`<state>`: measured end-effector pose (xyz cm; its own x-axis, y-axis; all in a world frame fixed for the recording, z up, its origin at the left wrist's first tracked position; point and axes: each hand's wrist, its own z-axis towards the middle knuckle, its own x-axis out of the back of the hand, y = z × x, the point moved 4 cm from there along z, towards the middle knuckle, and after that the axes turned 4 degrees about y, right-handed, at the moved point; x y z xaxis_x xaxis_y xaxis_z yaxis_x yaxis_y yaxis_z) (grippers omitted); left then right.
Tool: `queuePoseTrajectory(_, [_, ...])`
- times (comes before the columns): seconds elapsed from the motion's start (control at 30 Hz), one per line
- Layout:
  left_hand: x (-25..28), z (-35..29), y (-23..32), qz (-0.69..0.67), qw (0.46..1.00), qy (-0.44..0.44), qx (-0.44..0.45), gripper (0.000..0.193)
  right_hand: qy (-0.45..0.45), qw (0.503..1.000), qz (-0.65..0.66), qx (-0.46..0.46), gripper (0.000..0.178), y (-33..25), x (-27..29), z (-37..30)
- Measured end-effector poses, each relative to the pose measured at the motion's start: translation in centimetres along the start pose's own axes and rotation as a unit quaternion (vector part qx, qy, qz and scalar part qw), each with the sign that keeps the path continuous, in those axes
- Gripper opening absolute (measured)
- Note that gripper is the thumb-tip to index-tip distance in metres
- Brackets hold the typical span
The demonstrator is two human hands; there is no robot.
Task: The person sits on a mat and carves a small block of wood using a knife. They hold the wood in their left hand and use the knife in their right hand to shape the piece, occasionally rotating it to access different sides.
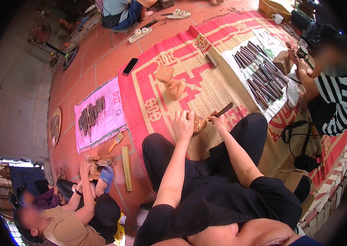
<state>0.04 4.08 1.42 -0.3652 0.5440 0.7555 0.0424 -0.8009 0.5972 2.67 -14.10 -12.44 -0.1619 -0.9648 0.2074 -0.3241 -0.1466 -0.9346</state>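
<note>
Between my bent knees, my left hand is closed on a small brown wood carving with a squared, blocky end. In my right hand is a slim carving tool, its dark shaft slanting up and to the right out of the fingers. The tool's working end is hidden by the hand, close to the carving's right side. Farther off on the mat stands another wood carving, with a square block at its top.
A red and straw mat lies under me. Dark-handled carving tools cover a white sheet at right; more lie on a pink sheet at left. A phone rests on the mat's edge. Co-workers sit right and lower left.
</note>
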Motion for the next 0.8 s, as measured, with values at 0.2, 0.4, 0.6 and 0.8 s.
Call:
queuePoseTrajectory(0.2, [0.1,-0.1,0.2,-0.004,1.000,0.017,-0.007,0.022,-0.022,0.989,-0.137,0.045,0.016,1.0,-0.6,0.1])
queuePoseTrajectory(0.4, [0.1,-0.1,0.2,-0.005,1.000,0.016,-0.011,0.030,-0.020,0.981,-0.183,0.063,0.015,0.8,-0.6,-0.2])
queuePoseTrajectory(0.6, [0.1,-0.1,0.2,-0.009,0.999,0.029,-0.009,0.022,-0.006,0.971,-0.234,0.059,0.015,0.6,-0.3,-0.5])
queuePoseTrajectory(0.8, [0.2,-0.2,0.1,0.001,1.000,0.010,0.002,0.030,0.043,0.958,-0.279,0.049,0.016,2.1,-0.6,0.3])
